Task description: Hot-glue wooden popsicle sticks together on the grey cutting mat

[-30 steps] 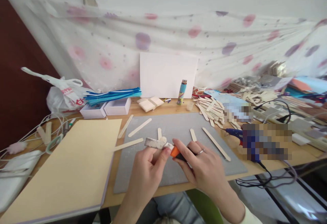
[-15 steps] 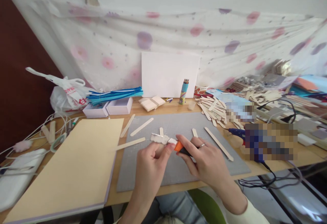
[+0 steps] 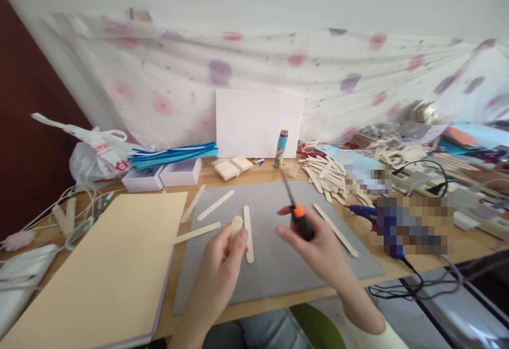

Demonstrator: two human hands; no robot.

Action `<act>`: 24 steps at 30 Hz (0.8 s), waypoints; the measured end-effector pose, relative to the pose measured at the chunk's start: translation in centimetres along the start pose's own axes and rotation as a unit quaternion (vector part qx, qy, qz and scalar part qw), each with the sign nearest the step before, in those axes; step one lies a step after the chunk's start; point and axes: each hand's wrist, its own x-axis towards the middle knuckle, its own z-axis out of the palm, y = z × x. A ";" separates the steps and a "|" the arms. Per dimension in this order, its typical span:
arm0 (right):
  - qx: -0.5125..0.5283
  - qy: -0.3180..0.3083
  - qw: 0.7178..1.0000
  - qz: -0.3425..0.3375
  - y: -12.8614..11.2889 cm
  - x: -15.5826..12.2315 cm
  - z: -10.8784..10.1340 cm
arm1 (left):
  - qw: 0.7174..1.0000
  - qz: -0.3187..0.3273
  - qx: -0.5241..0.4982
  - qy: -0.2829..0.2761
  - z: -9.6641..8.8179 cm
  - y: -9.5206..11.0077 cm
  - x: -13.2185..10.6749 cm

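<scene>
My left hand (image 3: 222, 253) is closed around pale wooden craft sticks (image 3: 236, 226), their rounded end pointing up; how many it holds is hidden by the fingers. Just right of it, one craft stick (image 3: 248, 235) lies lengthwise on the grey mat (image 3: 274, 275). In my right hand (image 3: 320, 245) is a small hand saw (image 3: 301, 220) with an orange and black handle. Its thin blade, seen nearly edge-on, points away and up to the left, apart from the sticks. Both hands are above the mat.
More craft sticks (image 3: 217, 204) lie at the mat's left, and another (image 3: 336, 230) at its right. Behind are a stick pile (image 3: 326, 174), a pencil tube (image 3: 281, 150) and white boxes (image 3: 181, 173). A blue glue gun (image 3: 392, 227) with cables sits right; a yellow board (image 3: 107, 264) lies left.
The saw has come away from the sticks in my left hand and moved right, its blade turning from leftward to pointing away. My left hand has tilted the sticks upright. The view has shifted slightly.
</scene>
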 end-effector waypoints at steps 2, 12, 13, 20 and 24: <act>0.015 -0.050 0.999 -0.009 -0.8 -0.5 1.8 | 0.999 0.000 0.030 -0.032 0.4 0.8 -0.6; -0.169 -0.139 0.962 -0.167 0.0 -0.1 2.1 | 0.971 -0.006 0.224 -0.088 0.9 2.5 -1.6; -0.178 -0.136 0.959 -0.175 0.1 -0.2 2.0 | 0.969 -0.005 0.227 -0.096 0.9 2.6 -1.6; -0.177 -0.016 0.967 -0.184 0.9 0.4 0.7 | 0.981 -0.057 0.128 -0.134 1.0 2.9 -2.1; -0.178 0.141 0.971 -0.069 3.0 2.7 -3.7 | 0.981 -0.156 0.003 -0.116 -0.3 0.9 -2.3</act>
